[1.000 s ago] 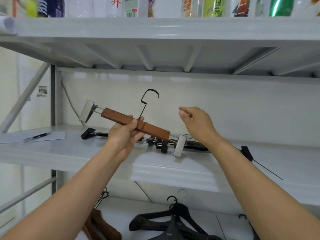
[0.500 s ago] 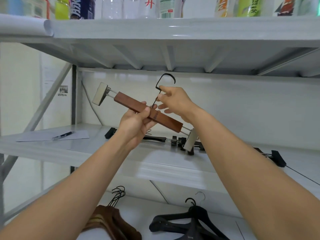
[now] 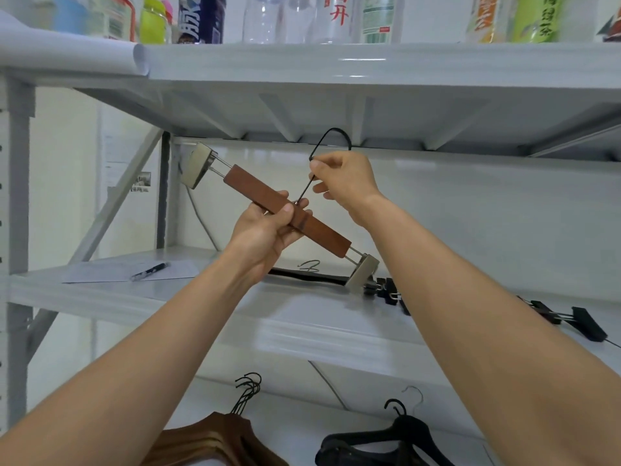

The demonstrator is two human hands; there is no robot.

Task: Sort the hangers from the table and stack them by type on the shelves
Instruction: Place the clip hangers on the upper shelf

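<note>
Left hand [image 3: 268,227]: clamped round the middle of the wooden clip hanger [image 3: 255,193], thumb across the front face of the bar, fingers wrapped behind.
Right hand [image 3: 346,183]: pinching the stem of the black hook [image 3: 331,136] between thumb and forefinger, just above the bar. Other fingers curled.

Hanger is in the air in front of the bay between the top shelf [image 3: 369,62] and the middle shelf [image 3: 168,297], held by both hands. Tilted: left end high, right end low. Metal clip on each end, upper clip [image 3: 198,164] near the back-left upright, lower clip [image 3: 363,270] down close to the middle shelf surface. It overlaps the stuff lying there; can't tell if it touches.

Middle shelf: black clip hangers [image 3: 386,292] lying flat behind and under the lower clip, one more black clip hanger [image 3: 564,319] well apart to the right. Far left: sheet of paper [image 3: 100,272] with a pen [image 3: 149,271] on it.

Bottom shelf: stack of brown wooden hangers [image 3: 215,438] on the left, hooks pointing up and back; pile of black hangers [image 3: 396,438] to the right, apart from the brown stack.

Top shelf: row of bottles [image 3: 201,18], mostly cut off by the frame edge. Rolled paper edge [image 3: 137,58] at its left end.
</note>
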